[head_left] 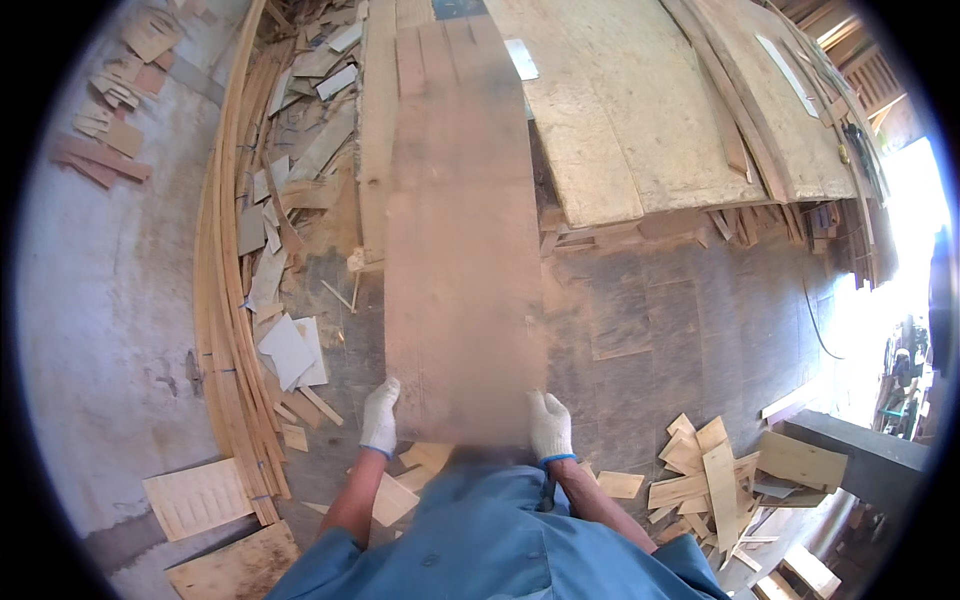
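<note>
A long, wide brown wooden board stretches away from my body, its near end close to my blue shirt. My left hand, in a white knitted glove, grips the board's left edge near that end. On the opposite edge my right hand, gloved in white with a blue cuff, is closed round the board at about the same height. Fingers under the board are hidden from sight. The far end reaches over a low wooden worktop; whether it rests there I cannot tell.
Long thin wood strips stand along the pale wall at left. Offcuts lie heaped beside them, with white pieces among them. More scrap wood litters the dark floor at right, near a grey ledge.
</note>
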Demonstrator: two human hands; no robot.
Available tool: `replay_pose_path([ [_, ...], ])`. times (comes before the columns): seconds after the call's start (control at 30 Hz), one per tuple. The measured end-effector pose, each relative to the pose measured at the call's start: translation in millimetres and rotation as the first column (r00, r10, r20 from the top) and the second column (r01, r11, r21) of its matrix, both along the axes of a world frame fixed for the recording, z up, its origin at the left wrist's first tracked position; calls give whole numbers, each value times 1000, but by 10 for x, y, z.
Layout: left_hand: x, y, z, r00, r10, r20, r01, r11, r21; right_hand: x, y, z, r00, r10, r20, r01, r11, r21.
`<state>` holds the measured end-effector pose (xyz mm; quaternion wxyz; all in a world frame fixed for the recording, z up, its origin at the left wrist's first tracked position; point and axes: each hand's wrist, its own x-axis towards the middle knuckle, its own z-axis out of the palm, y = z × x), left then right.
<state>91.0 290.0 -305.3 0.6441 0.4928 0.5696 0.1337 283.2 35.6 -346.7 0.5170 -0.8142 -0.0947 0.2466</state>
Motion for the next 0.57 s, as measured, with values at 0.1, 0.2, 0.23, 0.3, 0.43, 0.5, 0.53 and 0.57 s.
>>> replay_pose_path([
  [0.1, -73, 109, -157, 998, 41, 49, -38, 998, -57, 31, 43, 5, 1000, 4, -22, -5, 1000, -28],
  [0.2, 113, 156, -5, 1000, -3, 2, 3, 1000, 17, 108, 105, 10, 997, 70, 44, -68, 997, -41],
  [0.23, 174, 177, 74, 999, -21, -32, 22, 998, 61, 160, 155, 60, 981, 135, 140, -127, 990, -64],
  [0.3, 203, 283, 67, 1000, 31, 6, -30, 999, -37, 286, 232, 168, 764, 407, 501, -319, 913, -254],
  [0.43, 200, 472, -33, 998, 43, 38, -42, 998, -38, 387, 367, 383, 828, 553, 93, -510, 812, -286],
  [0.5, 213, 519, -81, 997, 52, 60, -50, 998, -46, 433, 426, 397, 797, 595, 101, -541, 779, -318],
  [0.53, 232, 541, -90, 996, 55, 69, -51, 997, -51, 454, 452, 389, 767, 636, 87, -568, 736, -368],
  [0.57, 251, 562, -100, 996, 54, 69, -50, 997, -53, 475, 476, 368, 735, 674, 70, -593, 690, -416],
])
